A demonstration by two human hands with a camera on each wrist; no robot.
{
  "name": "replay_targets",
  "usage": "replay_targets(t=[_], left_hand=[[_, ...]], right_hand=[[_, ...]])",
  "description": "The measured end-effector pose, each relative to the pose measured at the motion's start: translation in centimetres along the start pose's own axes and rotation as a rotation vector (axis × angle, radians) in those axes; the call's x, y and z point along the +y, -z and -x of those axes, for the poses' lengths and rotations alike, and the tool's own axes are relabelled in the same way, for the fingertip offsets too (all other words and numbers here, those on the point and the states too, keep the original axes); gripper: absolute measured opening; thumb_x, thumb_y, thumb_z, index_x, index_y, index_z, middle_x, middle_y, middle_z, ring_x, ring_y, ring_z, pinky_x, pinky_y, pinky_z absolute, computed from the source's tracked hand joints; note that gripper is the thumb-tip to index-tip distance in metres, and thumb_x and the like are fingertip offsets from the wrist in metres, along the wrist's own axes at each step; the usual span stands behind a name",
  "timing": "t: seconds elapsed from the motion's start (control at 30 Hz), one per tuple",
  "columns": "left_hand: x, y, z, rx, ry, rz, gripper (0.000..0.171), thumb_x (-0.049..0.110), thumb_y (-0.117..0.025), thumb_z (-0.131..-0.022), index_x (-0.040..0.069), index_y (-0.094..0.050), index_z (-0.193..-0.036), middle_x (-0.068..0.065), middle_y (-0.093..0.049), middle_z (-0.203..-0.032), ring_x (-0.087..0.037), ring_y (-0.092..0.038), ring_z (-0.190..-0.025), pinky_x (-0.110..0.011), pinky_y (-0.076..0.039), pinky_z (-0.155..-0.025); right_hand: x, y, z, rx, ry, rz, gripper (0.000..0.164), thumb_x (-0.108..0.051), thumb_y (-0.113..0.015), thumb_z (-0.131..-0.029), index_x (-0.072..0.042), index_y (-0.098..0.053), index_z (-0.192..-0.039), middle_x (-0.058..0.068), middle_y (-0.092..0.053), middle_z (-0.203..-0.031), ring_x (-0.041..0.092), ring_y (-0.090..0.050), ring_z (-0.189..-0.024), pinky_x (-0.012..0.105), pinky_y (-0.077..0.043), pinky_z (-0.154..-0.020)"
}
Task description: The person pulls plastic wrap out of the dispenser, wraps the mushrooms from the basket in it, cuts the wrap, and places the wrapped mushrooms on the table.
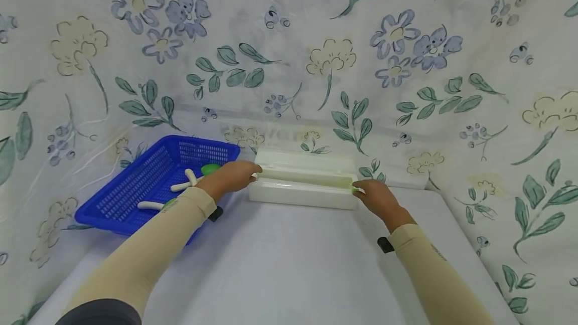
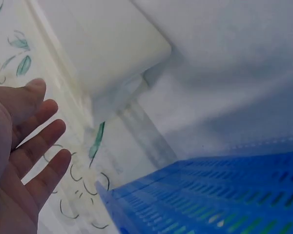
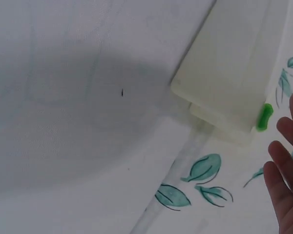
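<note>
A long white box (image 1: 301,195) lies across the table with its lid (image 1: 307,158) raised at the back and part of its inside showing. At its left end is my left hand (image 1: 232,177), fingertips right at the upper corner. In the left wrist view that hand's fingers (image 2: 48,136) are spread and loosely bent, with nothing between them. My right hand (image 1: 377,199) is at the opposite end, thumb and fingertips close by a small green latch (image 3: 264,117). The right wrist view has its fingers (image 3: 283,156) extended, beside the latch.
To the left stands a blue perforated basket (image 1: 131,184) holding several white-handled pieces (image 1: 180,186), some with green ends (image 1: 209,168). My left forearm passes over its near right side. Flowered sheeting (image 1: 289,64) hangs behind the white tabletop (image 1: 289,265).
</note>
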State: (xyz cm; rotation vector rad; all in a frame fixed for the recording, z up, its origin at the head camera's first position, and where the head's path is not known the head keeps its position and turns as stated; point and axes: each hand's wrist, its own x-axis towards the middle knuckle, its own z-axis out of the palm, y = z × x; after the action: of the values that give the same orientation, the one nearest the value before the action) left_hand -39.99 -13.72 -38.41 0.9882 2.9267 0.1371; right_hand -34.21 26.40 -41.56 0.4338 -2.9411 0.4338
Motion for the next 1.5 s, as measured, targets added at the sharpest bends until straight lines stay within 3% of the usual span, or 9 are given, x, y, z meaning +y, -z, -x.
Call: replay_targets(t=[0.27, 0.5, 0.7, 0.83, 0.93, 1.13, 1.37, 1.5], left_hand=[[-0.3, -1.4, -2.3, -0.033, -0.005, 0.014, 0.034, 0.008, -0.06, -0.096, 0.0, -0.058, -0.13, -0.014, -0.062, -0.126, -0.032, -0.055, -0.119, -0.043, -0.042, -0.1], [0.2, -2.0, -3.7, 0.0, 0.056, 0.097, 0.033, 0.002, -0.057, -0.096, 0.008, -0.063, -0.128, -0.01, -0.067, -0.116, -0.026, -0.062, -0.104, -0.041, -0.05, -0.088], [0.3, -2.7, -4.3, 0.022, 0.101, 0.125, 0.035, -0.003, -0.055, -0.095, 0.009, -0.064, -0.126, -0.008, -0.068, -0.11, -0.027, -0.063, -0.106, -0.039, -0.05, -0.089], [0.0, -2.9, -4.5, 0.04, 0.101, 0.125, 0.031, -0.002, -0.054, -0.096, 0.007, -0.066, -0.123, -0.009, -0.068, -0.113, -0.027, -0.063, -0.107, -0.04, -0.05, -0.089], [-0.2, -3.0, -4.5, 0.057, 0.091, 0.124, 0.029, 0.0, -0.052, -0.097, 0.006, -0.066, -0.121, -0.01, -0.067, -0.115, -0.027, -0.062, -0.108, -0.04, -0.049, -0.09], [-0.1, -2.9, -4.7, 0.07, 0.084, 0.118, 0.028, 0.002, -0.049, -0.099, 0.007, -0.067, -0.12, -0.008, -0.067, -0.115, -0.023, -0.062, -0.102, -0.04, -0.049, -0.089], [-0.2, -3.0, -4.5, 0.065, 0.091, 0.128, 0.026, 0.003, -0.05, -0.1, 0.009, -0.069, -0.116, -0.004, -0.067, -0.104, -0.018, -0.059, -0.088, -0.037, -0.05, -0.084], [-0.2, -3.0, -4.2, 0.073, 0.087, 0.137, 0.025, 0.002, -0.049, -0.1, 0.009, -0.069, -0.114, -0.004, -0.067, -0.102, -0.018, -0.058, -0.087, -0.038, -0.05, -0.084]], right_hand=[[-0.8, -1.7, -2.8, -0.086, -0.01, -0.056, 0.038, -0.022, -0.063, -0.096, -0.005, -0.062, -0.13, 0.012, -0.062, -0.127, 0.032, -0.055, -0.12, 0.046, -0.044, -0.097], [-0.9, -2.3, -4.5, -0.104, 0.011, -0.068, 0.032, -0.017, -0.062, -0.096, -0.006, -0.064, -0.127, 0.01, -0.064, -0.123, 0.029, -0.059, -0.115, 0.042, -0.047, -0.094], [-1.1, -2.3, -5.2, -0.147, -0.032, -0.104, 0.032, -0.021, -0.056, -0.1, -0.005, -0.063, -0.126, 0.01, -0.065, -0.119, 0.028, -0.059, -0.112, 0.043, -0.046, -0.094], [-1.6, -2.3, -5.5, -0.194, -0.043, -0.171, 0.041, -0.031, -0.056, -0.1, -0.004, -0.06, -0.129, 0.01, -0.064, -0.119, 0.028, -0.059, -0.111, 0.044, -0.046, -0.093], [-1.7, -2.2, -5.7, -0.198, -0.041, -0.195, 0.04, -0.029, -0.059, -0.098, -0.002, -0.06, -0.128, 0.011, -0.064, -0.118, 0.028, -0.06, -0.109, 0.043, -0.048, -0.09], [-1.5, -1.9, -6.0, -0.139, -0.001, -0.132, 0.024, -0.009, -0.059, -0.097, -0.001, -0.066, -0.119, 0.013, -0.066, -0.115, 0.028, -0.061, -0.106, 0.039, -0.05, -0.088], [-1.6, -2.0, -6.2, -0.207, 0.016, -0.074, 0.029, -0.007, -0.05, -0.101, -0.003, -0.062, -0.127, 0.013, -0.06, -0.128, 0.031, -0.053, -0.121, 0.043, -0.044, -0.097], [-1.5, -2.0, -6.5, -0.205, 0.074, 0.008, 0.028, -0.003, -0.051, -0.1, -0.003, -0.062, -0.126, 0.013, -0.062, -0.123, 0.031, -0.055, -0.118, 0.041, -0.045, -0.097]])
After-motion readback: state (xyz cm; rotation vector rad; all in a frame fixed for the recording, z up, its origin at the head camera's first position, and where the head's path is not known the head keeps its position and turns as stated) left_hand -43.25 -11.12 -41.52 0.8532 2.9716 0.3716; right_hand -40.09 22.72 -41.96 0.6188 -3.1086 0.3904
